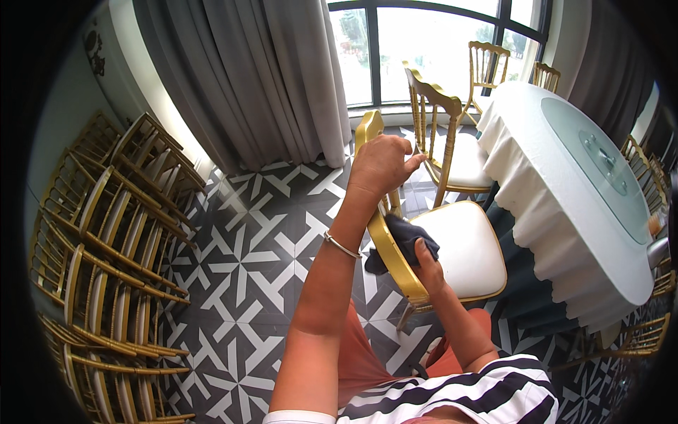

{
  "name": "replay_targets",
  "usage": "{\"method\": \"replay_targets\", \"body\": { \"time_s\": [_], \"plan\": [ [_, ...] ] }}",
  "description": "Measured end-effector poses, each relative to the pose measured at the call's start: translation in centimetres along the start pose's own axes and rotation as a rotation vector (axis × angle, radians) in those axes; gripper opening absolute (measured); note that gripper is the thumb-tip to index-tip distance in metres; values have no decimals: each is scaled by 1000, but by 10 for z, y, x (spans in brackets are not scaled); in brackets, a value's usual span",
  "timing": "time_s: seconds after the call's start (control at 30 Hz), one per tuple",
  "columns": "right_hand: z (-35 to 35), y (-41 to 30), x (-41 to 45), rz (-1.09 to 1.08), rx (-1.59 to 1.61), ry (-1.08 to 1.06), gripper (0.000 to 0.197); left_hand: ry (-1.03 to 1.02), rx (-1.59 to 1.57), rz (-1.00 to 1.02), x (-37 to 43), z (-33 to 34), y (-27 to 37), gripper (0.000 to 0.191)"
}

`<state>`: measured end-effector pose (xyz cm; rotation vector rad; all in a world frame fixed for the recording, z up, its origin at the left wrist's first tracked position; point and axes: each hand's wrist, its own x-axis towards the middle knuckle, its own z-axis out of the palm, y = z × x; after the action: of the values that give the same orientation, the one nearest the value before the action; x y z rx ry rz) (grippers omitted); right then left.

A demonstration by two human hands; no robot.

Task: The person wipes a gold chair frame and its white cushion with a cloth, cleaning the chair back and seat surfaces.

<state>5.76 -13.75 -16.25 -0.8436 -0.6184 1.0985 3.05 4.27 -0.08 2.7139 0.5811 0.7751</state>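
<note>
A gold chair with a white padded seat (461,249) stands right in front of me, its curved gold top rail (398,259) towards my body. My right hand (430,267) presses a dark cloth (410,241) against that rail, the thumb on the cloth's near side. My left hand (380,161), with a bangle on its wrist, rests over the upper end of the chair's back, its fingers bent over the gold wood; what lies under the palm is hidden.
More gold chairs (445,106) stand by the window and around a round table (556,175) with a white cloth and glass turntable. Stacked gold chairs (116,238) line the left wall. A grey curtain (254,79) hangs beside the window.
</note>
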Motion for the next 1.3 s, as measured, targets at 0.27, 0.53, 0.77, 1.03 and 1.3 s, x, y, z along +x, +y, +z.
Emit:
{"method": "replay_targets", "body": {
  "time_s": [0.27,0.53,0.77,1.03,1.3],
  "plan": [
    [-92,77,27,177,-637,1,42,12,-10,3,0,6,-3,36],
    [-84,70,16,198,-588,2,40,26,4,0,-3,6,-8,37],
    [-7,-20,-30,-15,-370,-14,34,11,-5,14,1,7,-4,38],
    [-34,-4,-51,-186,-414,-181,36,20,-19,23,2,8,-2,37],
    [-96,52,-35,371,-732,-18,51,-1,-20,0,1,6,-2,37]
  ]
}}
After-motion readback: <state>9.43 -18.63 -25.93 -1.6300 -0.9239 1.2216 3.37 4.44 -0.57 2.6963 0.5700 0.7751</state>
